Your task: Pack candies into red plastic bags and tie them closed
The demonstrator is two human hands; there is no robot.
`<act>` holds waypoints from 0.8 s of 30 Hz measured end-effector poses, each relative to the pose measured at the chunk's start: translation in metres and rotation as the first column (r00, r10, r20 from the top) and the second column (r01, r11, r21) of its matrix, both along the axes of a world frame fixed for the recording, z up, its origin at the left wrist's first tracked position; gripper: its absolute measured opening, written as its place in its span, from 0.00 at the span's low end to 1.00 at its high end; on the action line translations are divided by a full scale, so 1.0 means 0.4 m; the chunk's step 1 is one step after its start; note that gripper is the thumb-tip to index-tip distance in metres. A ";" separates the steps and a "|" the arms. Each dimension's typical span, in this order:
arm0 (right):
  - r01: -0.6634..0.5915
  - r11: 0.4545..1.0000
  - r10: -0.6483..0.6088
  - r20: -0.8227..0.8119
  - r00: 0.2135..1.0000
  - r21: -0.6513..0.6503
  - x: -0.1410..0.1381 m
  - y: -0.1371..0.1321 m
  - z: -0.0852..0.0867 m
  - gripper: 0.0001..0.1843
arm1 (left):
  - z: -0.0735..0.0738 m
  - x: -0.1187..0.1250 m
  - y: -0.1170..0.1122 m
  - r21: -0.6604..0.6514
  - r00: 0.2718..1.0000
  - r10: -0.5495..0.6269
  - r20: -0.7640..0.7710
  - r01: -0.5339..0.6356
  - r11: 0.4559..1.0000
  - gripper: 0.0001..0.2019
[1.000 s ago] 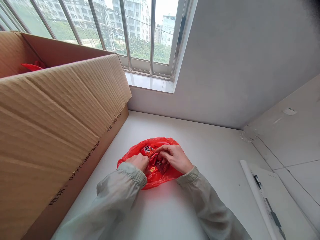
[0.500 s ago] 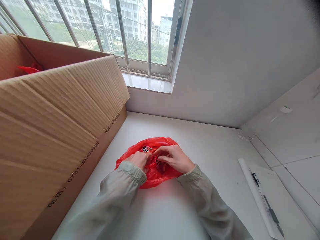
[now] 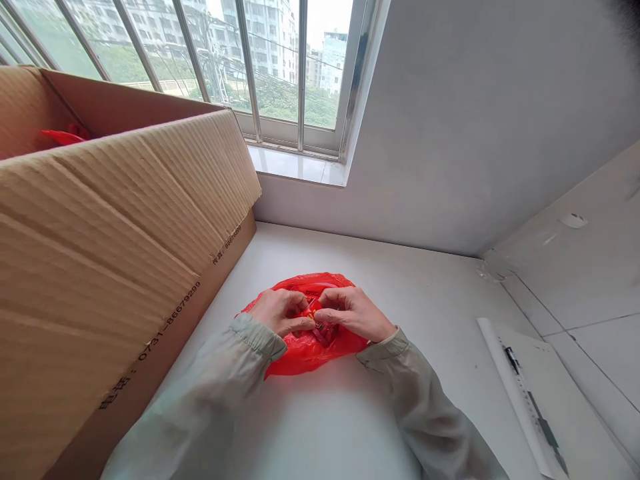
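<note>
A red plastic bag [image 3: 300, 360] lies spread on the white table, its mouth facing up. Both hands meet over its middle. Between my left hand [image 3: 280, 312] and my right hand [image 3: 356, 313] is a small red packet [image 3: 313, 309] with yellow marks, pinched by the fingertips of each. More red and dark packets [image 3: 326, 332] lie in the bag just below the fingers; their kind is too small to make out. Grey-green sleeves cover both wrists.
A big cardboard box [image 3: 125, 220] stands open on the left, with something red [image 3: 65, 137] inside. A barred window [image 3: 280, 73] is behind it. At the right lie a white roll [image 3: 513, 393], a pen [image 3: 513, 360] and a dark slim object [image 3: 545, 427].
My left hand has lifted out of the bag and turned so its thumb and finger meet my right hand at the small packet. My right hand has barely moved.
</note>
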State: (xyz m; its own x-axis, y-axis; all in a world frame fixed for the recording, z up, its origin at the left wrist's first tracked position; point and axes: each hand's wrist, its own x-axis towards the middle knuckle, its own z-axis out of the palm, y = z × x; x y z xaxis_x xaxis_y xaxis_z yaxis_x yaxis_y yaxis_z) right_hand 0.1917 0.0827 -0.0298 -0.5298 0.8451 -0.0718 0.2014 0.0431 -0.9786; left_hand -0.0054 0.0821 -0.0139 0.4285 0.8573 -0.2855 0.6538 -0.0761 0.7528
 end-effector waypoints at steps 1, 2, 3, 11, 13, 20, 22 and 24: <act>-0.003 1.000 0.003 -0.006 1.000 -0.001 0.000 0.000 0.000 0.06 | 0.002 0.001 0.000 0.004 1.000 0.003 0.005 -0.003 1.000 0.11; -0.009 1.000 0.009 -0.020 1.000 -0.008 0.001 0.000 -0.001 0.07 | 0.004 0.001 0.000 0.004 1.000 0.004 0.013 -0.004 1.000 0.11; -0.019 1.000 0.018 -0.040 0.999 -0.020 0.001 0.001 -0.002 0.07 | 0.006 0.000 0.000 0.000 1.000 0.004 0.024 -0.004 1.000 0.11; -0.102 0.988 0.078 -0.189 0.979 -0.119 0.009 0.011 -0.007 0.11 | 0.007 -0.008 -0.001 -0.094 0.982 0.003 0.190 0.015 0.995 0.10; -0.063 0.990 0.041 -0.175 0.984 -0.123 0.010 0.012 -0.007 0.11 | 0.007 -0.005 -0.001 -0.065 0.979 0.017 0.204 -0.004 0.998 0.11; 0.077 0.997 -0.076 0.011 0.997 -0.022 0.002 0.001 0.003 0.07 | 0.003 -0.004 0.000 0.077 1.000 0.000 0.006 -0.001 0.997 0.16; 0.103 0.990 -0.111 0.086 0.990 0.092 0.002 -0.001 0.006 0.06 | -0.006 -0.012 0.004 0.114 0.997 0.011 -0.076 -0.003 0.993 0.17; 0.125 0.964 -0.172 0.193 0.966 0.236 0.007 0.000 0.007 0.08 | -0.020 -0.021 0.008 0.159 0.976 0.019 -0.215 0.016 0.987 0.16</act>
State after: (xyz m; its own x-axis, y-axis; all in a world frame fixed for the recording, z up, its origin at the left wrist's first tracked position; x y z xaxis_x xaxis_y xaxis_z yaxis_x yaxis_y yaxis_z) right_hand 0.1947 0.0828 -0.0268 -0.3901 0.9203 0.0286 0.4212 0.2060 -0.8832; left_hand -0.0138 0.0853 -0.0217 0.3705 0.8996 -0.2313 0.7994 -0.1821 0.5725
